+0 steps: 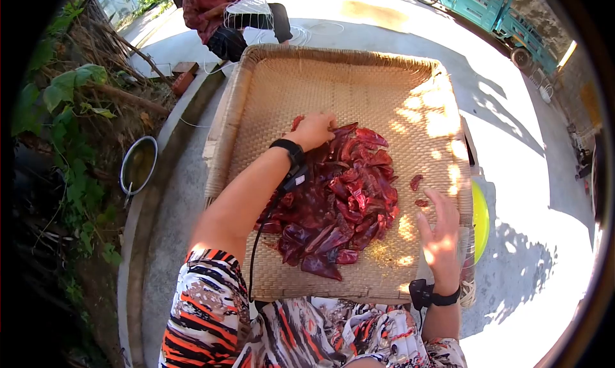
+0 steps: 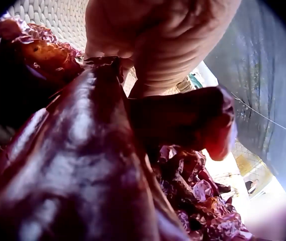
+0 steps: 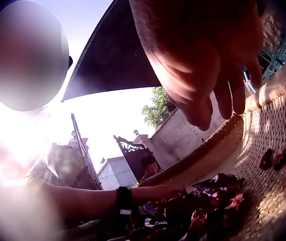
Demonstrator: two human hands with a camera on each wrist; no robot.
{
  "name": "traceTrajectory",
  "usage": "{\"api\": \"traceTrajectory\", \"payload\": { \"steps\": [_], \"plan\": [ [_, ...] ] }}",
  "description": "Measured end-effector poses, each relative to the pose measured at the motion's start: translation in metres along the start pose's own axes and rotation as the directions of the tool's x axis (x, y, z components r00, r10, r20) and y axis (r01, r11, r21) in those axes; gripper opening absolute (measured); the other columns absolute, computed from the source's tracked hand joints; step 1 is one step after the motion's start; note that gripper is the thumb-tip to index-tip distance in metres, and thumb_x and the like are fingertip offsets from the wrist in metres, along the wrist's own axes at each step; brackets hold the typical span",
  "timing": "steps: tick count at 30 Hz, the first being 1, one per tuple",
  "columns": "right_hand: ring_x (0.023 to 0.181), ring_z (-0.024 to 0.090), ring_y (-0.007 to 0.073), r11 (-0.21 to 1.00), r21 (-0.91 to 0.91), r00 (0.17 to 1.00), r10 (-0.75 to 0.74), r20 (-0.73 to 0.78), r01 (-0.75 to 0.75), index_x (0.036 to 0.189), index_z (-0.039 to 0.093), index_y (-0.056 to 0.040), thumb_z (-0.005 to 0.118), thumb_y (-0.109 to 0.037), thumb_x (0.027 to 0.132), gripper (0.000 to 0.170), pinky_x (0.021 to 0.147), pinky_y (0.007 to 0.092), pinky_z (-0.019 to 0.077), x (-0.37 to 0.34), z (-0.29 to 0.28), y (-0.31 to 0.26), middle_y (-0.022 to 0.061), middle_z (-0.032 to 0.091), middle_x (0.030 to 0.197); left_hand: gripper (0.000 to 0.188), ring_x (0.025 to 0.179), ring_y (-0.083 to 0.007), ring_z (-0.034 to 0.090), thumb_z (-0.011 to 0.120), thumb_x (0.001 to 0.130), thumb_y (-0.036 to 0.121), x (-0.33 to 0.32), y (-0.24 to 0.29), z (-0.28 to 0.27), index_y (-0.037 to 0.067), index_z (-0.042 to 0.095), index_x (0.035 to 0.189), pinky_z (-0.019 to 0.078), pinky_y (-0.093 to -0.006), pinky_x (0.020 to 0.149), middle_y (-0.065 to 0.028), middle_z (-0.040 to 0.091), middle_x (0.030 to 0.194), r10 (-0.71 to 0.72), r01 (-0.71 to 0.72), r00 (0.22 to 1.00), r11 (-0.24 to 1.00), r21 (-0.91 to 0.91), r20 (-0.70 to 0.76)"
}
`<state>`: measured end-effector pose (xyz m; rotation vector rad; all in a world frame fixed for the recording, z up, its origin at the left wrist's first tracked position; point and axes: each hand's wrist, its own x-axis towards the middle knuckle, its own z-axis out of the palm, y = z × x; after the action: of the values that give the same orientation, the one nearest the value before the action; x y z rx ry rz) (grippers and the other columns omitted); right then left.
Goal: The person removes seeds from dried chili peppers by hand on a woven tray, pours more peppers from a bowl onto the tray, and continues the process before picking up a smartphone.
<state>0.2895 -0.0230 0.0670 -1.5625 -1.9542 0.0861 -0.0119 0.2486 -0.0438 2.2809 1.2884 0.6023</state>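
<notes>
Dark red dried peppers [image 1: 346,195] lie heaped in the middle of a woven tray [image 1: 288,86]. At the far-left edge of the heap is the left hand [image 1: 312,132], palm down and touching peppers. In the left wrist view a glossy pepper [image 2: 82,145] fills the foreground, close under the left hand [image 2: 158,40]; the fingertips are hidden, so a grip cannot be made out. Over the tray's right side hovers the right hand [image 1: 442,233], fingers apart and holding nothing. The right wrist view shows the right hand [image 3: 203,65] with loosely bent fingers.
Two small pepper pieces [image 1: 416,182] lie apart, right of the heap. Yellow seeds [image 1: 384,252] are scattered near the tray's front right. A yellow-green object [image 1: 479,220] stands beyond the right rim. A seated person [image 1: 218,12] and a teal vehicle [image 1: 477,6] are farther back.
</notes>
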Motion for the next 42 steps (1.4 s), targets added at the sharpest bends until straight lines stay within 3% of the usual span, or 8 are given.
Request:
{"api": "traceTrajectory", "payload": {
  "steps": [7,13,25,27,34,37,40,42],
  "plan": [
    [0.115,0.057,0.0310,0.985,0.138,0.967,-0.132,0.217,0.104,0.123,0.062,-0.0058,0.070,-0.009,0.086,0.038,0.098,0.0422,0.0447,0.015,0.015,-0.024,0.0114,0.064,0.118,0.025,0.097,-0.0382,0.065,0.071,0.085,0.010,-0.017,0.073,-0.044,0.003,0.063,0.107,0.0515,-0.0451,0.087,-0.0181,0.070,0.101,-0.015,0.029,0.966,0.998,0.052,-0.258],
    [0.103,0.057,0.0354,0.989,0.074,0.956,-0.144,0.254,0.130,0.122,0.061,-0.0043,0.072,-0.006,0.080,0.044,0.092,0.0437,0.0468,0.022,0.058,-0.025,0.0143,0.062,0.106,0.028,0.086,-0.0129,0.061,0.066,0.094,0.008,-0.069,0.145,-0.076,0.001,0.058,0.120,0.0510,-0.0287,0.074,-0.0056,0.066,0.096,-0.023,-0.034,0.988,0.932,-0.362,-0.152],
    [0.096,0.062,0.0340,0.933,0.354,0.920,-0.193,0.342,0.064,0.108,0.058,-0.0041,0.066,-0.003,0.079,0.030,0.078,0.0440,0.0503,0.017,0.013,-0.045,0.0138,0.064,0.097,0.063,0.068,-0.0087,0.056,0.063,0.096,0.007,-0.183,0.188,-0.114,0.012,0.037,0.153,0.0500,-0.0262,0.065,-0.0001,0.062,0.080,-0.379,0.260,0.925,0.686,-0.679,-0.029],
    [0.096,0.062,0.0333,0.910,0.380,0.896,-0.300,0.326,0.166,0.110,0.059,-0.0048,0.066,-0.003,0.079,0.032,0.079,0.0435,0.0506,0.014,0.026,-0.053,0.0128,0.063,0.098,0.058,0.067,-0.0066,0.053,0.064,0.096,0.009,-0.195,0.177,-0.121,0.011,0.041,0.150,0.0465,-0.0237,0.062,0.0015,0.060,0.079,-0.323,0.317,0.940,0.704,-0.636,0.110],
    [0.084,0.055,0.0293,0.880,0.185,0.804,-0.475,0.358,0.438,0.108,0.065,-0.0077,0.063,-0.007,0.079,0.029,0.073,0.0402,0.0459,0.004,0.079,-0.069,0.0091,0.053,0.085,0.026,0.073,-0.0034,0.052,0.074,0.094,0.011,-0.213,0.198,-0.127,0.004,0.068,0.118,0.0418,-0.0191,0.064,0.0056,0.054,0.081,-0.386,0.198,0.919,0.629,-0.752,-0.082],
    [0.082,0.057,0.0312,0.903,0.224,0.822,-0.428,0.375,0.367,0.099,0.064,-0.0085,0.069,-0.008,0.078,0.022,0.070,0.0432,0.0464,0.008,0.081,-0.065,0.0094,0.053,0.085,0.026,0.080,-0.0086,0.056,0.078,0.088,0.010,-0.226,0.176,-0.126,0.002,0.068,0.111,0.0451,-0.0233,0.069,-0.0003,0.059,0.089,-0.430,0.248,0.874,0.795,-0.554,-0.226],
    [0.086,0.060,0.0313,0.923,0.324,0.886,-0.319,0.336,0.209,0.099,0.064,-0.0104,0.074,-0.012,0.079,0.022,0.072,0.0440,0.0482,0.013,0.068,-0.057,0.0096,0.055,0.086,0.022,0.084,-0.0171,0.055,0.078,0.085,0.007,-0.236,0.167,-0.124,0.003,0.069,0.105,0.0464,-0.0286,0.077,-0.0042,0.058,0.088,-0.176,0.138,0.895,0.983,-0.122,-0.410],
    [0.090,0.061,0.0311,0.929,0.365,0.894,-0.214,0.395,0.061,0.101,0.065,-0.0098,0.073,-0.017,0.085,0.020,0.076,0.0417,0.0491,0.020,0.055,-0.053,0.0102,0.058,0.092,0.019,0.099,-0.0201,0.051,0.076,0.088,0.009,-0.245,0.173,-0.122,0.002,0.064,0.101,0.0426,-0.0307,0.092,-0.0063,0.051,0.100,-0.257,0.225,0.924,0.964,-0.141,-0.284]
  ]
}}
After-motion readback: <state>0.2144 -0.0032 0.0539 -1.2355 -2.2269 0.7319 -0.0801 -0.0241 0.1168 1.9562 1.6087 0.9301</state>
